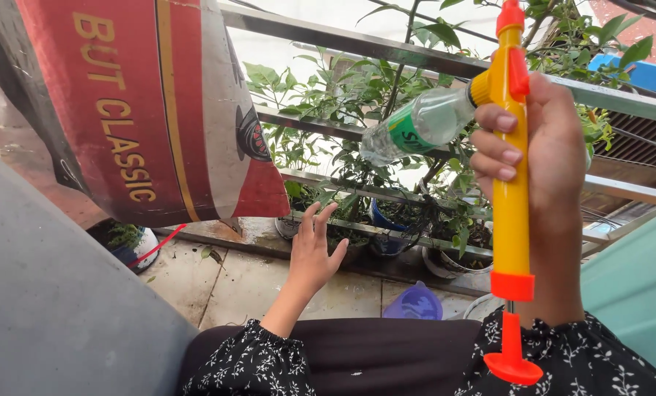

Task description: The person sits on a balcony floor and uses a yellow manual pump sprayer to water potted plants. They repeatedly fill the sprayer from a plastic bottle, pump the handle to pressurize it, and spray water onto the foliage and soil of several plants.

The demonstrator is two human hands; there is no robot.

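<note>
My right hand (544,158) is wrapped around the yellow barrel of a hand pump sprayer (511,213) with orange ends and an orange plunger handle at the bottom. A clear plastic bottle (420,125) with a green label is screwed onto its upper side and points left over the plants. My left hand (315,253) is stretched forward with fingers spread, holding nothing, close to the potted plants (387,220) along the railing. Both sleeves are black with small white flowers.
A metal railing (357,44) runs behind the leafy pots. A large red and white printed sack (152,103) hangs at upper left over a grey surface. A small purple plastic cup (414,302) sits on the tiled floor. A teal panel is at right.
</note>
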